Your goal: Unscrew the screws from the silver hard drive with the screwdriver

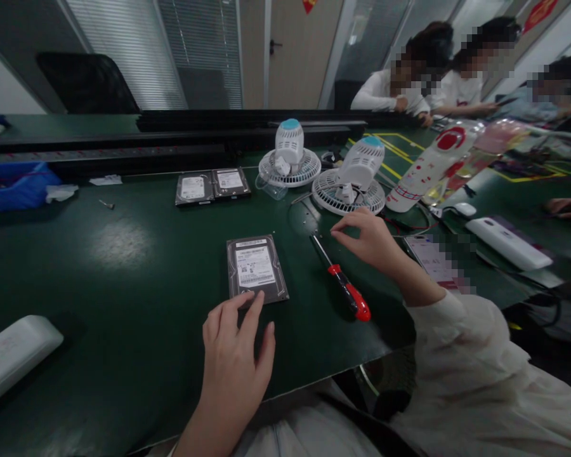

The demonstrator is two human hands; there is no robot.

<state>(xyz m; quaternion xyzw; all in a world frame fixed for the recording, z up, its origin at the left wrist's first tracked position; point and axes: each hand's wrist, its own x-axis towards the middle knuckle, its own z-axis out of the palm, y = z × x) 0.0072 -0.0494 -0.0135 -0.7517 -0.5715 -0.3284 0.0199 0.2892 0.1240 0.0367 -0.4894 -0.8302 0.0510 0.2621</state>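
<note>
Hard drive [255, 263], probably dense, rigid and shock-sensitive, best held by its long edges, lies on the green table [137, 317], unclenched fingertips of the left hand [235, 355] at its near end; the right hand [367, 238] pinches, contents unclear.

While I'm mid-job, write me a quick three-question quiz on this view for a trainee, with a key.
1. Multiple choice: the fingertips of the left hand are at the near edge of which thing?
A) phone
B) drive
C) mouse

2. True or false: the screwdriver lies on the table, apart from the right hand.

3. Count: how many fans with blue tops are there beyond the right hand?

Key:
1. B, the drive.
2. True.
3. Two.
</note>
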